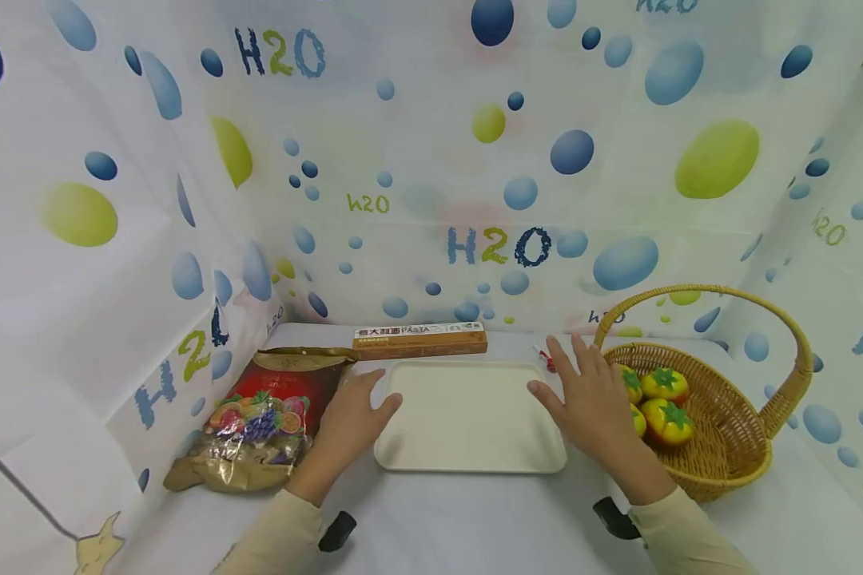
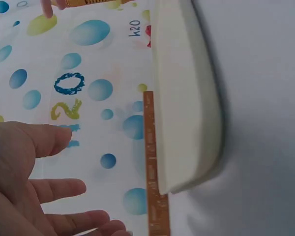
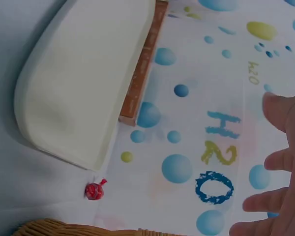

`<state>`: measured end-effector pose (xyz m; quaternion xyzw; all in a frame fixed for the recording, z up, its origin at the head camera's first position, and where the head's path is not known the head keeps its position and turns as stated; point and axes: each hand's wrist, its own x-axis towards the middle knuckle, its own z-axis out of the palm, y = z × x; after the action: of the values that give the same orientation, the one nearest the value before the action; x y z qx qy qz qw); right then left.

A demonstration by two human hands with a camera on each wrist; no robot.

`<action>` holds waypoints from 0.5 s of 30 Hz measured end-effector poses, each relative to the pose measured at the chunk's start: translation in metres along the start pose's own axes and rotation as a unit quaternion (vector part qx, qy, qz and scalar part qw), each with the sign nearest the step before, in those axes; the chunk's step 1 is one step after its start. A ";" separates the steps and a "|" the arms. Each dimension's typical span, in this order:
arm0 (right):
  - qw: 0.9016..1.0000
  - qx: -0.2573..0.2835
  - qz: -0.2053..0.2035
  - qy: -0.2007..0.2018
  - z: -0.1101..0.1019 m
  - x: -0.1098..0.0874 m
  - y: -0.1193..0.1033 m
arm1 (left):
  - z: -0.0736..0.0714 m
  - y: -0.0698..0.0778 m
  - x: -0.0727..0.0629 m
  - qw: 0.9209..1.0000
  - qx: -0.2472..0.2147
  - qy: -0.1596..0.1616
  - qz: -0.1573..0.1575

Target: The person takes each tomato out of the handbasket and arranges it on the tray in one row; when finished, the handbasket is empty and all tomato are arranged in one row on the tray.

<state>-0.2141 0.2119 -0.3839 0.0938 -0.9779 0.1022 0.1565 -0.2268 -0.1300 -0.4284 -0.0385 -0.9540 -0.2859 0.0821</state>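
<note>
A cream rectangular tray (image 1: 471, 417) lies flat on the white table between my two hands. My left hand (image 1: 352, 419) is held over the tray's left side, fingers spread and nothing in them. Over the right side is my right hand (image 1: 591, 395), also spread and holding nothing, close to the wicker basket. In the left wrist view the thumb and fingers of the left hand (image 2: 34, 184) show apart from the tray (image 2: 184, 98). The right wrist view likewise shows the right hand (image 3: 282, 172) away from the tray (image 3: 83, 83).
Left of the tray lies a fruit candy bag (image 1: 259, 423). A pasta box (image 1: 420, 342) sits behind the tray. At right stands a handled wicker basket (image 1: 726, 423) with several yellow-red persimmon-like fruits (image 1: 667, 422). A red wrapped candy (image 3: 94, 190) lies near the tray's back right corner.
</note>
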 end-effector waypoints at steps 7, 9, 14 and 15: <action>0.994 0.101 0.039 -0.027 -0.022 -0.015 0.027 | 0.004 -0.020 -0.016 0.986 -0.135 -0.070 -0.065; 0.987 0.141 0.064 -0.045 -0.030 -0.020 0.038 | 0.008 -0.024 -0.021 0.977 -0.172 -0.091 -0.088; 0.968 0.202 0.121 -0.083 -0.048 -0.028 0.073 | 0.015 -0.029 -0.031 0.961 -0.226 -0.106 -0.116; 0.965 0.212 0.127 -0.086 -0.050 -0.029 0.081 | 0.016 -0.029 -0.031 0.960 -0.230 -0.106 -0.116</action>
<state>-0.1899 0.3059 -0.3603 0.0087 -0.9475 0.3177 0.0339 -0.2016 -0.1464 -0.4625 0.0243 -0.8634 -0.4998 -0.0648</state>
